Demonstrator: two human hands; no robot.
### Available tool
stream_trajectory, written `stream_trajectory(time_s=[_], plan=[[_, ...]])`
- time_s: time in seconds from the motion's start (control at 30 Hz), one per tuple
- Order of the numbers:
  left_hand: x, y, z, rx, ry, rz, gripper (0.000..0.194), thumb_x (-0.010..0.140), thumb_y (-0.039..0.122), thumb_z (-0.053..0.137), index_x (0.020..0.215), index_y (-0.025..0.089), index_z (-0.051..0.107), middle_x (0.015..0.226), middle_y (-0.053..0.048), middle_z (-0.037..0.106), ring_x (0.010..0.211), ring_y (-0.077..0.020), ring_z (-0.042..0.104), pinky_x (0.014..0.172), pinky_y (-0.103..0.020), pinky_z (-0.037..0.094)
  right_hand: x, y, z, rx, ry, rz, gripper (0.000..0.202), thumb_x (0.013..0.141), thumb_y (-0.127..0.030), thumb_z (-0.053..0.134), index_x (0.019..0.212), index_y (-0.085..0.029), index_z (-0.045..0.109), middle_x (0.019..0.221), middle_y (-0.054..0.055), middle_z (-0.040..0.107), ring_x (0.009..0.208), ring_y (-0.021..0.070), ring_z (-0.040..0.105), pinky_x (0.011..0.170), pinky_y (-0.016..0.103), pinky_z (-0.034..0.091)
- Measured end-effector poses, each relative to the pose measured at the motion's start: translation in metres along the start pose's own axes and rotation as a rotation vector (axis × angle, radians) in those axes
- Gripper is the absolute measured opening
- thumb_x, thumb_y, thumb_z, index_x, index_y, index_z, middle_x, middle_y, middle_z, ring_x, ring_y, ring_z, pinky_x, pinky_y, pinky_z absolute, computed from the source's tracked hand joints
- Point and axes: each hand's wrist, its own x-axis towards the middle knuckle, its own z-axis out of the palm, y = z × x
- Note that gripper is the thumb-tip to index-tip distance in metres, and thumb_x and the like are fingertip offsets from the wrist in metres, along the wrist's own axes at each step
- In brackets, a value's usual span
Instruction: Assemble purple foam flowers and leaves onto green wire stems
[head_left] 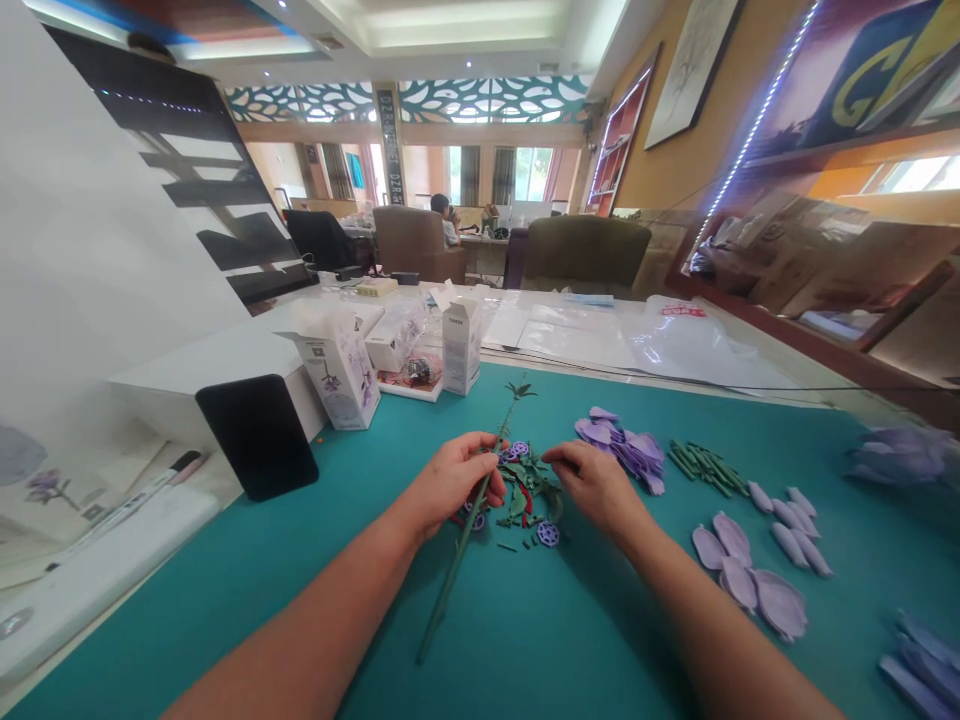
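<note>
My left hand (459, 478) is closed around a long green plastic flower stem (454, 575). The stem slants from the lower left up to a small leafy tip beyond the fingers. My right hand (595, 482) hovers at the right side of a loose pile of small parts, its fingers curled together; whatever they may hold is hidden. That pile holds green leaf pieces (517, 500), red bits and purple spoked wheels (548, 534). It lies between and partly beneath both hands.
Purple petals (626, 448), green rods (706, 467), pale purple pods (796, 528) and broad petals (757, 585) lie sorted on the green mat (337, 600) at right. A black tablet-like panel (259, 436) and printed boxes (341, 370) stand at left. A person (444, 218) sits far back.
</note>
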Motion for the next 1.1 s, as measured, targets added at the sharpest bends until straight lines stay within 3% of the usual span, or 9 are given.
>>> stream_trajectory(time_s=[0.27,0.4,0.53,0.8,0.97,1.1], plan=[[0.002,0.001,-0.005,0.009,0.048,0.026,0.027,0.08,0.02,0.051,0.105,0.013,0.057,0.058,0.001,0.062,0.048,-0.0097,0.057,0.05,-0.02,0.044,-0.002,-0.009,-0.003,-0.204,-0.21,-0.041,0.021,0.084,-0.018,0.052,0.086,-0.022,0.072,0.084,0.005,0.063,0.081,0.018,0.057,0.064,0.025,0.037],[0.002,0.001,-0.006,-0.001,0.049,0.032,0.028,0.08,0.02,0.051,0.106,0.013,0.058,0.058,0.001,0.062,0.048,-0.0097,0.057,0.051,-0.021,0.044,-0.006,-0.017,-0.006,-0.169,-0.338,-0.092,0.021,0.081,-0.013,0.054,0.082,-0.023,0.073,0.082,0.004,0.062,0.08,0.017,0.056,0.065,0.024,0.036],[0.002,0.001,-0.006,-0.009,0.056,0.035,0.029,0.079,0.02,0.051,0.107,0.013,0.058,0.057,0.001,0.062,0.048,-0.0099,0.056,0.051,-0.021,0.044,-0.01,-0.025,-0.001,-0.121,-0.402,-0.19,0.026,0.086,-0.014,0.051,0.086,-0.026,0.073,0.084,0.004,0.062,0.08,0.0171,0.054,0.067,0.025,0.036],[0.003,0.001,-0.008,-0.005,0.053,0.038,0.029,0.079,0.021,0.051,0.106,0.013,0.058,0.058,0.001,0.062,0.048,-0.0101,0.056,0.05,-0.021,0.044,-0.01,-0.023,0.002,-0.164,-0.287,-0.162,0.032,0.088,-0.013,0.044,0.098,-0.025,0.072,0.083,0.005,0.06,0.081,0.018,0.054,0.065,0.026,0.037],[0.002,0.007,-0.014,-0.004,0.113,0.062,0.028,0.078,0.018,0.05,0.104,0.012,0.059,0.056,0.001,0.06,0.046,-0.0089,0.053,0.047,-0.02,0.04,-0.01,-0.025,0.004,-0.159,-0.23,-0.167,0.029,0.089,-0.015,0.044,0.095,-0.023,0.071,0.083,0.006,0.061,0.08,0.0185,0.055,0.067,0.027,0.039],[0.002,0.011,-0.02,-0.035,0.179,0.097,0.028,0.078,0.019,0.049,0.102,0.012,0.06,0.053,0.003,0.056,0.041,-0.0071,0.048,0.042,-0.018,0.034,-0.012,-0.029,0.011,-0.204,-0.222,-0.167,0.033,0.09,-0.014,0.041,0.107,-0.023,0.068,0.087,0.007,0.06,0.081,0.02,0.055,0.068,0.028,0.04]])
